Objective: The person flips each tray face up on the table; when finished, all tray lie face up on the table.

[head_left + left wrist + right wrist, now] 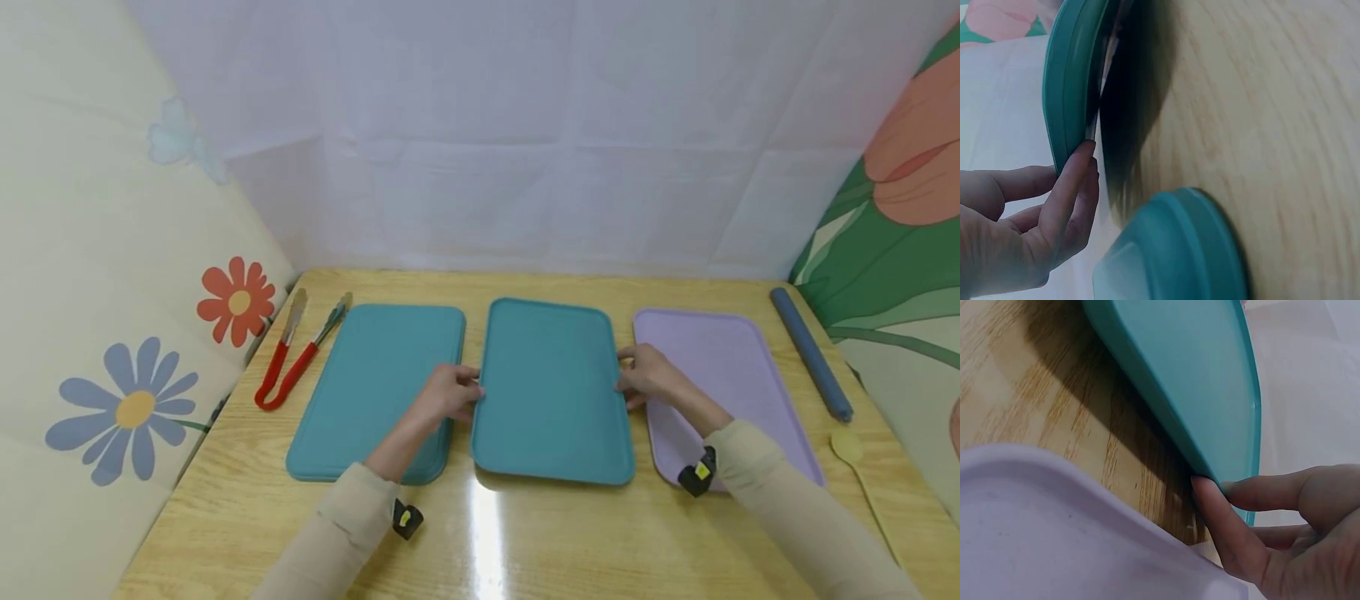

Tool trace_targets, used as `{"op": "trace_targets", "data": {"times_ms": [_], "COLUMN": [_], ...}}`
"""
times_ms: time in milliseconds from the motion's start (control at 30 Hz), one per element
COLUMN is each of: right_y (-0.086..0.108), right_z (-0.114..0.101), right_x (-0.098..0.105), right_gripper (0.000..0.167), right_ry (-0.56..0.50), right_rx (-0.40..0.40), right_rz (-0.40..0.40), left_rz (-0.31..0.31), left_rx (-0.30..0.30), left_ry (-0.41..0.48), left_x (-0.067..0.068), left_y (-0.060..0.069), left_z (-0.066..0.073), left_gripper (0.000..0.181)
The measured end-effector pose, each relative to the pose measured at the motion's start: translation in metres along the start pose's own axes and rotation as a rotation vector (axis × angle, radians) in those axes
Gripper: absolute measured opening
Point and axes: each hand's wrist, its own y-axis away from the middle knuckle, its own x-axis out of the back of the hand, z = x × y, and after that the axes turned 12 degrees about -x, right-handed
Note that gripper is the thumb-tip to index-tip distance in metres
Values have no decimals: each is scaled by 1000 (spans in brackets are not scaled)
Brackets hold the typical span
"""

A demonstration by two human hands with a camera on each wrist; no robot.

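A teal tray (555,392) is held between two hands in the middle, raised off the table with a shadow beneath it. My left hand (450,392) pinches its left edge; in the left wrist view, fingers (1075,187) reach under the rim. On the opposite edge, my right hand (647,375) pinches the rim between thumb and fingers, as the right wrist view shows. Another teal tray (382,383) lies to the left, partly beneath my left wrist. To the right lies a lilac tray (720,367), with my right forearm passing above it.
Red-handled tongs (288,358) lie spread at the far left. Along the right side are a dark blue rolling-pin-like cylinder (810,350) and a yellow spoon (851,454). A white cloth (480,167) hangs behind the wooden table (555,542).
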Motion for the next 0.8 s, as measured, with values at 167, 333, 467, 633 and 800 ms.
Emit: {"op": "trace_targets", "data": {"times_ms": [167, 333, 467, 633, 800], "right_y": [-1, -2, -1, -1, -2], "right_z": [-1, 0, 0, -1, -1], "right_x": [0, 0, 0, 0, 1], "right_gripper": [70, 70, 70, 70, 70], "right_ry": [13, 11, 13, 19, 16], "right_rx": [7, 23, 38, 34, 33], "right_rz": [12, 17, 20, 21, 17], "left_rz": [21, 37, 39, 27, 9], "left_rx": [-7, -2, -6, -6, -14], "left_ry": [-13, -13, -18, -76, -142], "left_x": [-3, -5, -7, -10, -10], "left_y": [-2, -2, -2, -3, -5], "left_z": [-4, -7, -10, -11, -10], "left_gripper": [42, 41, 41, 41, 40]}}
